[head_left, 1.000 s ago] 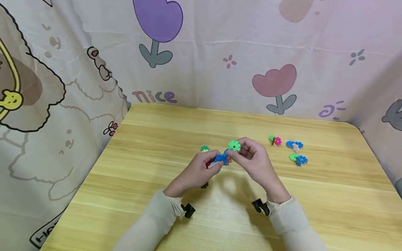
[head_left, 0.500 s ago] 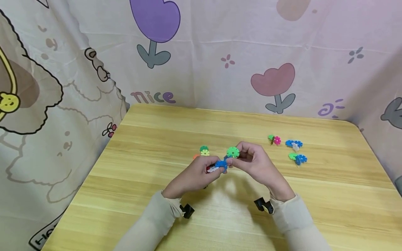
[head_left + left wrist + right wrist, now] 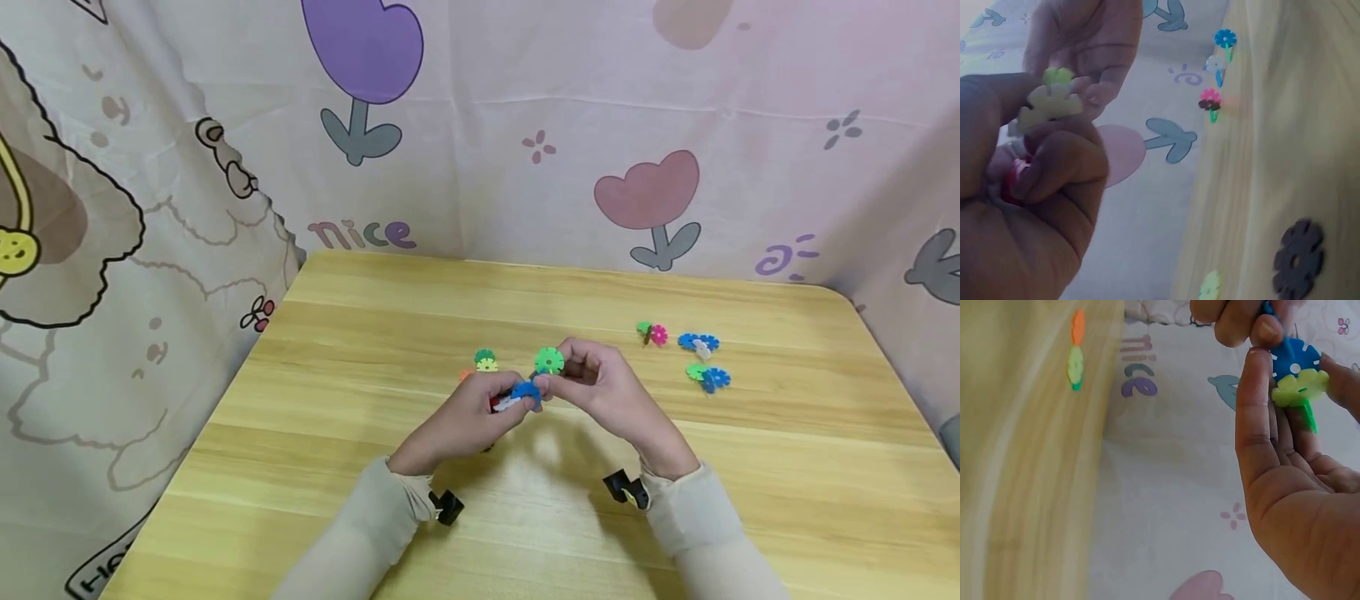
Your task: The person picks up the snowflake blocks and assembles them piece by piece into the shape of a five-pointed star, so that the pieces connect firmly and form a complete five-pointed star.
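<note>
My left hand (image 3: pixel 465 421) pinches slotted plastic snowflake discs between thumb and fingers. A blue disc (image 3: pixel 527 390), a white disc (image 3: pixel 508 402) and a bit of red show there. Close against it, my right hand (image 3: pixel 611 396) pinches a joined cluster with thumb and fingertips. In the right wrist view this cluster has a blue disc (image 3: pixel 1296 357), a yellow disc (image 3: pixel 1301 387) and a green disc (image 3: pixel 1309 415) seen edge-on. The green disc (image 3: pixel 549 361) stands up above the fingertips in the head view. Fingers hide where the two hands' pieces meet.
Joined disc clusters lie on the wooden table (image 3: pixel 360 333) at the right: a pink-and-green one (image 3: pixel 658 335), a blue-and-white one (image 3: pixel 699 342) and a green-and-blue one (image 3: pixel 717 377). Behind the left hand lie yellow (image 3: pixel 487 365), dark green and orange discs. A dark brown disc (image 3: pixel 1298 259) lies nearby.
Both hands have come slightly lower, still together. The green disc first dipped with the right hand and has since shifted a little left. The yellow and orange discs behind the left hand have come into sight.
</note>
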A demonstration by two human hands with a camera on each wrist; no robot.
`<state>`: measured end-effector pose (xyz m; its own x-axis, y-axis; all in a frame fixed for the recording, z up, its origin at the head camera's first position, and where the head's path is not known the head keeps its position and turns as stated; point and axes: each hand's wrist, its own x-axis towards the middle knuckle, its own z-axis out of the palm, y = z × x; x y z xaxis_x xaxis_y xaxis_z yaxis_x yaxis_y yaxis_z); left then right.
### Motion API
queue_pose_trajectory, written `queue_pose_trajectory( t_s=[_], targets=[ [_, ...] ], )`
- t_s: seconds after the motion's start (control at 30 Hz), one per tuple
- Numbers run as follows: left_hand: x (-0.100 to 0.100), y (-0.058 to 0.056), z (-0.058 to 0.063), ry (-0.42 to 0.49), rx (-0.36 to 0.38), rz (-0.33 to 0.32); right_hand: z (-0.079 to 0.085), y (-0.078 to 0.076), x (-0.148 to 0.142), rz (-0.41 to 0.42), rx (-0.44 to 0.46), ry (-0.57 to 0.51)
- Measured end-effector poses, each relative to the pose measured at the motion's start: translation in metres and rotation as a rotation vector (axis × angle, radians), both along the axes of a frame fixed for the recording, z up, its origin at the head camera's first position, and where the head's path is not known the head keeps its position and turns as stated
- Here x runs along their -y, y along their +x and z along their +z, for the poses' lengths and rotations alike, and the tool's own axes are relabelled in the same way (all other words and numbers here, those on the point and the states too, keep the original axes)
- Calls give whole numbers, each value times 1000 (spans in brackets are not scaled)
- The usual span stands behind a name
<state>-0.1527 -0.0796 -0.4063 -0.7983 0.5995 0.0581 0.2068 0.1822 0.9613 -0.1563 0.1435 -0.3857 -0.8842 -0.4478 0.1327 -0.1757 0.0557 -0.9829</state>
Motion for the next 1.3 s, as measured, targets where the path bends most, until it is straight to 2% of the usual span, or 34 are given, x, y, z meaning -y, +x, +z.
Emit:
queue_pose_trajectory(
  t_s=[0.23,0.3,0.43,0.57,0.8,1.03,1.3],
  targets=[
    [1,2,0,116,180,-12,3,0,-2,-36,-61,33],
    [1,2,1,170,220,-37,3,0,-4,-52,-70,23],
    [2,0,2,272,292,-62,2,-2,-5,-27,-90,-20],
    [3,0,5,309,350,-30,3,-1,-4,-15,-104,-23],
    [3,-1,1,334,339,12,0,2,2,-23,-92,45],
    [1,-1,-1,356,357,2,-5,2,5,-38,-95,68],
    [1,-2,-3,380,385,-3,-8,3,13,-3,-91,98]
  ],
)
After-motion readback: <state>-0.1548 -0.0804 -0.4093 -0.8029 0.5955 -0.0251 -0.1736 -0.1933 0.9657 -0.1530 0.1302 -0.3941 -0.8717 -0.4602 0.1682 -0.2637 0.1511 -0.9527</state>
